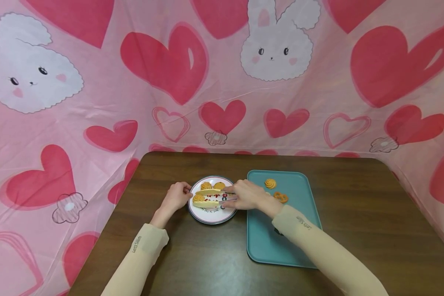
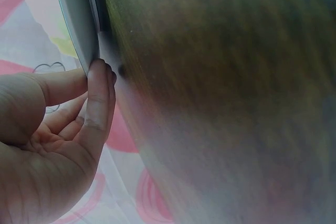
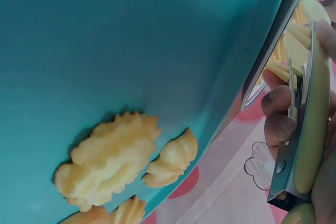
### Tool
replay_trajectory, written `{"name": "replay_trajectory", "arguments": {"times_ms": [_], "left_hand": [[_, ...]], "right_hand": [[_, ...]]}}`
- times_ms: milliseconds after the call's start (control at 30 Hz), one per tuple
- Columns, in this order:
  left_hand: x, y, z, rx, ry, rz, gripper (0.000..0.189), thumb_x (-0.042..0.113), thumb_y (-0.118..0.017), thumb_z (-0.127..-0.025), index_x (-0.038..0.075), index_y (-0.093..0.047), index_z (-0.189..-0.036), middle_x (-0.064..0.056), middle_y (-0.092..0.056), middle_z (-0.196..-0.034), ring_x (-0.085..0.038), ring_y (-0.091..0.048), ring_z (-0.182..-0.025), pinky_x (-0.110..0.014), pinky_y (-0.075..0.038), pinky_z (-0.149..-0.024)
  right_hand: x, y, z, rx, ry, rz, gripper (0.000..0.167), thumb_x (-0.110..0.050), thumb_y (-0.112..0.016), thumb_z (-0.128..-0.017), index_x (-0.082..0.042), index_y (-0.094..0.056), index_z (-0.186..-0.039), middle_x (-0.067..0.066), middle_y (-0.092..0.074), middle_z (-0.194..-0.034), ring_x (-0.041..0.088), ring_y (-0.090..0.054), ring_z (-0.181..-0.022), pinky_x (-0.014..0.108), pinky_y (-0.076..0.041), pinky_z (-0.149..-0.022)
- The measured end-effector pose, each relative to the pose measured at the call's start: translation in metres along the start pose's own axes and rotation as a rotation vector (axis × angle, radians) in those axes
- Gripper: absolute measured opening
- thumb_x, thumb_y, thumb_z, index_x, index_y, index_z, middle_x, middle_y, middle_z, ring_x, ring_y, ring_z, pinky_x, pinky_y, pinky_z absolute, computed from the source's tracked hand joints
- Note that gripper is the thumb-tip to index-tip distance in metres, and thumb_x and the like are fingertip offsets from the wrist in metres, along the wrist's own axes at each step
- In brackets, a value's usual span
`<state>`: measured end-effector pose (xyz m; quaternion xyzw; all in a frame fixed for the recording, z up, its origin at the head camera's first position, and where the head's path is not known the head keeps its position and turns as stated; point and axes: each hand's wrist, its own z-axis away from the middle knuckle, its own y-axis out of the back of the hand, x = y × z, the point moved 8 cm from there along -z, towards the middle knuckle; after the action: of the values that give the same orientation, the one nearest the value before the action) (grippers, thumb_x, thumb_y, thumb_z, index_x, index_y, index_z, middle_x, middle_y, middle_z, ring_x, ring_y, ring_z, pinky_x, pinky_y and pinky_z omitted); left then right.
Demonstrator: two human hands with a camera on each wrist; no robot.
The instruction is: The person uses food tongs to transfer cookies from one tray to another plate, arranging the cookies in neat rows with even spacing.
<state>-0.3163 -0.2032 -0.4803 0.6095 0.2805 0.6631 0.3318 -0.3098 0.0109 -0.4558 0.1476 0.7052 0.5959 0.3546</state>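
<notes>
At the left rim of the white patterned plate [image 1: 211, 217], my left hand [image 1: 177, 196] pinches the edge; in the left wrist view the thumb and fingers [image 2: 97, 93] meet at the plate's rim [image 2: 79, 24]. My right hand [image 1: 246, 195] grips metal tongs with pale yellow tips [image 1: 209, 204], their handle [image 3: 317, 114] showing in the right wrist view. The two tips are spread over the plate, with a swirl cookie [image 1: 198, 198] between them near their ends. Behind the tongs lie another swirl cookie [image 1: 206, 185] and a round cookie [image 1: 219, 186].
A teal tray [image 1: 260, 242] lies right of the plate, under my right forearm. On it are a swirl cookie [image 1: 270, 183], a pretzel [image 1: 280, 197] and more pieces, including a ridged cookie [image 3: 110, 161]. The brown table [image 1: 185, 263] meets a pink heart-print cloth behind.
</notes>
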Motion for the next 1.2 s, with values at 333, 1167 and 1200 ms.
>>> {"name": "replay_trajectory", "arguments": {"times_ms": [333, 1167, 1200], "left_hand": [[0.0000, -0.0002, 0.0003, 0.001, -0.005, 0.000, 0.023, 0.006, -0.072, -0.090, -0.004, -0.069, -0.111, -0.012, -0.065, -0.091, -0.023, -0.057, -0.079, -0.033, -0.050, -0.067], [0.0009, -0.0003, 0.0008, 0.002, -0.003, -0.010, 0.022, 0.006, -0.072, -0.090, -0.003, -0.069, -0.110, -0.012, -0.065, -0.091, -0.024, -0.057, -0.079, -0.033, -0.051, -0.068], [0.0008, -0.0005, 0.0009, 0.001, -0.002, -0.008, 0.022, 0.006, -0.072, -0.090, -0.003, -0.069, -0.110, -0.012, -0.065, -0.091, -0.024, -0.057, -0.079, -0.033, -0.051, -0.067]], "right_hand": [[-0.0016, 0.0006, -0.0002, 0.005, 0.002, 0.011, 0.058, -0.056, -0.072, -0.085, -0.015, -0.070, -0.127, -0.013, -0.045, -0.046, 0.004, -0.032, -0.044, 0.026, -0.024, -0.044], [-0.0044, 0.0043, 0.0016, 0.043, 0.010, 0.042, 0.064, -0.060, -0.074, -0.081, -0.017, -0.069, -0.129, -0.011, -0.054, -0.057, 0.003, -0.044, -0.049, 0.025, -0.037, -0.048], [-0.0045, 0.0050, 0.0018, 0.046, 0.010, 0.034, 0.065, -0.059, -0.074, -0.081, -0.016, -0.069, -0.129, -0.010, -0.058, -0.060, 0.003, -0.047, -0.050, 0.025, -0.039, -0.049]]}}
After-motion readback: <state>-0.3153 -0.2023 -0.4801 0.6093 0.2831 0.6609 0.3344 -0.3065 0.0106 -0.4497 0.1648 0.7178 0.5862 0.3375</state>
